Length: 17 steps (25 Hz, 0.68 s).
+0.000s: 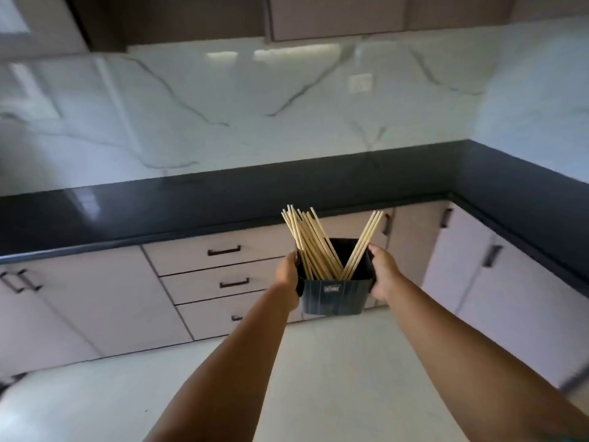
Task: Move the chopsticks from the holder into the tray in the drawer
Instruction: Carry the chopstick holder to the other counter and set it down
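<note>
- I have the holder [333,293] up in the air at centre frame, my left hand [288,274] clamped on its left wall and my right hand [384,275] clamped on its right wall, fingers wrapped round the sides.
- The chopsticks [310,247] stand in it between my two hands, both equally near, long axes running up and away from me.
- They split in a V: the bigger bunch leans toward the upper left, the small bunch [363,245] toward the upper right, tips well above the rim.
- The drawers [223,250] lie beyond and left of the holder, all looking closed (no tray in sight yet).
- I judge one hand must let go to open a drawer first.
</note>
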Tool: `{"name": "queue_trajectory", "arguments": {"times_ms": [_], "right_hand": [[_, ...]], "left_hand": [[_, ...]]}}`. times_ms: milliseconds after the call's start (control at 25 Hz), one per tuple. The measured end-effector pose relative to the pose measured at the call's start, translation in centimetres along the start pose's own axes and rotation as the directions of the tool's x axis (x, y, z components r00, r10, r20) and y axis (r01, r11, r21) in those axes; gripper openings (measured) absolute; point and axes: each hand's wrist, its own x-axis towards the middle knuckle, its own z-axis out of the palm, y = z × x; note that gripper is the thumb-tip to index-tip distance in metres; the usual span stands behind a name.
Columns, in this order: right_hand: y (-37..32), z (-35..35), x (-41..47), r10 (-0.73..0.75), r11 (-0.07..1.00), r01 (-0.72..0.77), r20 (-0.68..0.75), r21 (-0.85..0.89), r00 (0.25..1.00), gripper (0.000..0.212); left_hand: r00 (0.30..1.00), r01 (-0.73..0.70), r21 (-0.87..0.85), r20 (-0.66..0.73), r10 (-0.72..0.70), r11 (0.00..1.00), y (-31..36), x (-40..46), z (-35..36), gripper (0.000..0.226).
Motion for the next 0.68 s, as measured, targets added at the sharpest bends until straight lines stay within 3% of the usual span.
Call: {"name": "queue_trajectory", "arguments": {"times_ms": [240,440,680], "right_hand": [[-1.0,12.0,7.9,0.092,0.988,-0.062,0.215,-0.140,0.972,0.043],[-0.5,21.9,14.9,0.146,0.981,-0.099,0.294,-0.169,0.945,0.037],[-0.2,33.2,23.1,0.198,0.974,-0.150,0.309,-0.172,0.930,0.039]], "left_hand": [[0.983,-0.077,-0.124,-0.176,0.055,0.989,5.6,4.7,-8.0,0.037],[0.950,-0.165,-0.127,-0.288,0.122,0.978,10.8,10.7,-14.6,0.034],[0.952,-0.116,-0.105,-0.295,0.080,0.988,17.6,19.3,-22.6,0.038]]}}
